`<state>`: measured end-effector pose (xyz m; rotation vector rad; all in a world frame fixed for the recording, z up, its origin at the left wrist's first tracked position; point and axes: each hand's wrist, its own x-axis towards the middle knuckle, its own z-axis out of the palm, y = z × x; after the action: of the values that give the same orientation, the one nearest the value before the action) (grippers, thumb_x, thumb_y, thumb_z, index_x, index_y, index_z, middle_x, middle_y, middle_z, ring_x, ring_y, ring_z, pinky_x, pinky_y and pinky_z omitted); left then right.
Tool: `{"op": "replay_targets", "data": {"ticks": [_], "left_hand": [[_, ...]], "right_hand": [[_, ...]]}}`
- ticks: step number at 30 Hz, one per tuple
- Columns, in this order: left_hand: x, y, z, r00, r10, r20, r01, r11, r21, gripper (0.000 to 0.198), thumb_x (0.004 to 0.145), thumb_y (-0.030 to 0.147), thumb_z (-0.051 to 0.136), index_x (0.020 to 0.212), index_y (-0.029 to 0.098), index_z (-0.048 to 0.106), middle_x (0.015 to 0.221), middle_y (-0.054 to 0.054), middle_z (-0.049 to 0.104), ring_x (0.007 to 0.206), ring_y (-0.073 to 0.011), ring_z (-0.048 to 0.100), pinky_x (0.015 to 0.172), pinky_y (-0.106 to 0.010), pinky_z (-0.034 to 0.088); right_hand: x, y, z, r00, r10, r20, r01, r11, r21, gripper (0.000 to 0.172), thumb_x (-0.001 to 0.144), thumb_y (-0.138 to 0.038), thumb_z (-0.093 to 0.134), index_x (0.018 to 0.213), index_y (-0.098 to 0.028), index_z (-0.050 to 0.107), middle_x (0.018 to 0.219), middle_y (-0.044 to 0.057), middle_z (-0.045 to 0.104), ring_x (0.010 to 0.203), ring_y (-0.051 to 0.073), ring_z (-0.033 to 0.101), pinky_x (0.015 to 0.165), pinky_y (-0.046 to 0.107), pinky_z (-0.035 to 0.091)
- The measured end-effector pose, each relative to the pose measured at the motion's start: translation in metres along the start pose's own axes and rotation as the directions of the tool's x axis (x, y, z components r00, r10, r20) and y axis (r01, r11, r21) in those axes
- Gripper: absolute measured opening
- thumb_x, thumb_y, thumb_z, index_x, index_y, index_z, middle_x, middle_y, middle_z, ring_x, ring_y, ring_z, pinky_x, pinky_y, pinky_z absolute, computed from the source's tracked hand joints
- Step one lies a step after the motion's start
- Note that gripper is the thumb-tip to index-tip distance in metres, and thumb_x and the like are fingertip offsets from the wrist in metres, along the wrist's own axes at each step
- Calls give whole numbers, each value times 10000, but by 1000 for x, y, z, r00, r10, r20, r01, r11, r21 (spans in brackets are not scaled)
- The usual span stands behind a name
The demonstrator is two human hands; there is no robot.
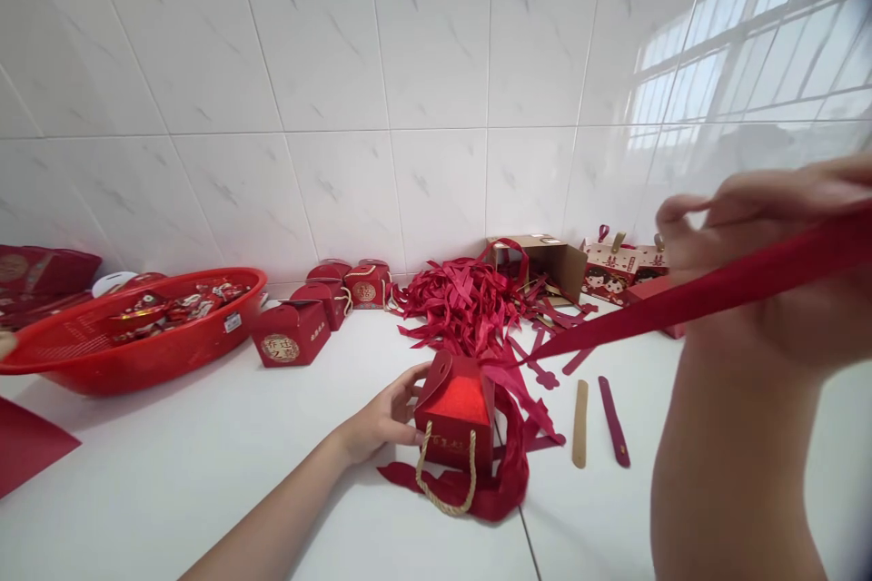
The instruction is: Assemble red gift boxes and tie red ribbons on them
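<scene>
My left hand (382, 418) grips the left side of a small red gift box (458, 413) with a gold rope handle, standing on the white counter (204, 472). My right hand (769, 245), raised close to the camera, pinches a long red ribbon (654, 313) and holds it taut up and to the right from the box top. More of the ribbon lies looped under and around the box.
A heap of red ribbons (463, 300) lies behind the box. Several closed red boxes (292, 331) stand left of it, beside a red basin of sweets (136, 327). An open cardboard box (545, 263) and printed boxes (613, 272) sit at the back right. Loose strips (579, 422) lie nearby.
</scene>
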<state>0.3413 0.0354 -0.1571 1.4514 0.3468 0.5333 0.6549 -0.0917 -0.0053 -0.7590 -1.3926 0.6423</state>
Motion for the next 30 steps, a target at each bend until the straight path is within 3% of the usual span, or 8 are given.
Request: {"op": "replay_targets", "data": {"ticks": [8, 11, 13, 16, 19, 22, 26, 30], "left_hand": [[-4, 0, -1, 1000, 1, 16, -1, 999, 34, 950, 588, 211, 834, 1410, 315, 370, 1543, -87, 253, 1393, -316, 270, 1122, -469, 241], [0, 14, -11, 999, 4, -33, 1, 987, 158, 993, 566, 353, 853, 1411, 326, 332, 1516, -92, 272, 1406, -298, 222, 1117, -469, 231], [8, 38, -12, 985, 38, -166, 20, 942, 336, 835, 616, 423, 812, 1332, 290, 403, 1404, -105, 394, 1346, -279, 317, 1063, -448, 310], [22, 87, 6, 941, 104, -323, 143, 743, 654, 445, 712, 471, 711, 1020, 205, 530, 1004, -66, 587, 969, -222, 562, 801, -346, 465], [28, 127, 38, 942, 22, -336, 294, 430, 854, 343, 721, 523, 649, 750, 200, 538, 721, -6, 594, 631, -167, 531, 539, -260, 383], [24, 138, 64, 907, -110, -407, 421, 211, 882, 332, 648, 497, 685, 609, 208, 528, 564, 5, 561, 463, -146, 458, 430, -256, 268], [19, 129, 72, 866, -211, -453, 480, 101, 871, 269, 697, 396, 607, 533, 212, 499, 507, -16, 568, 423, -155, 458, 413, -269, 255], [22, 130, 60, 837, -279, -471, 512, 95, 854, 242, 765, 331, 474, 558, 207, 475, 629, -40, 678, 484, -167, 494, 433, -276, 299]], "right_hand": [[17, 10, 70, 996, -72, 50, 78, 987, -138, 132, 769, -312, 704, 869, -227, 723, 834, 22, 697, 783, 175, 657, 688, 321, 546], [20, 17, 75, 981, 36, 192, 43, 919, -393, 82, 757, -204, 675, 808, -211, 739, 793, 31, 715, 722, 178, 650, 648, 310, 527], [23, 24, 75, 951, 146, 272, 10, 866, -499, 120, 731, -140, 655, 758, -216, 744, 748, 31, 722, 692, 193, 655, 634, 321, 521], [27, 38, 77, 906, 271, 325, -52, 833, -551, 192, 684, -76, 630, 707, -224, 750, 725, 34, 733, 686, 214, 672, 642, 333, 519], [29, 48, 85, 875, 354, 331, -87, 787, -610, 245, 648, -36, 597, 683, -224, 749, 724, 35, 737, 694, 222, 673, 624, 318, 499], [28, 52, 94, 829, 452, 330, -91, 690, -718, 245, 635, -19, 575, 675, -212, 721, 729, 43, 727, 678, 212, 652, 564, 293, 455], [26, 54, 103, 798, 505, 330, -84, 636, -767, 165, 663, -48, 597, 697, -195, 663, 716, 28, 697, 625, 162, 611, 515, 242, 399], [26, 57, 109, 764, 533, 364, -76, 634, -770, 161, 686, -50, 583, 754, -182, 643, 756, 15, 696, 650, 139, 603, 535, 213, 389]]}}
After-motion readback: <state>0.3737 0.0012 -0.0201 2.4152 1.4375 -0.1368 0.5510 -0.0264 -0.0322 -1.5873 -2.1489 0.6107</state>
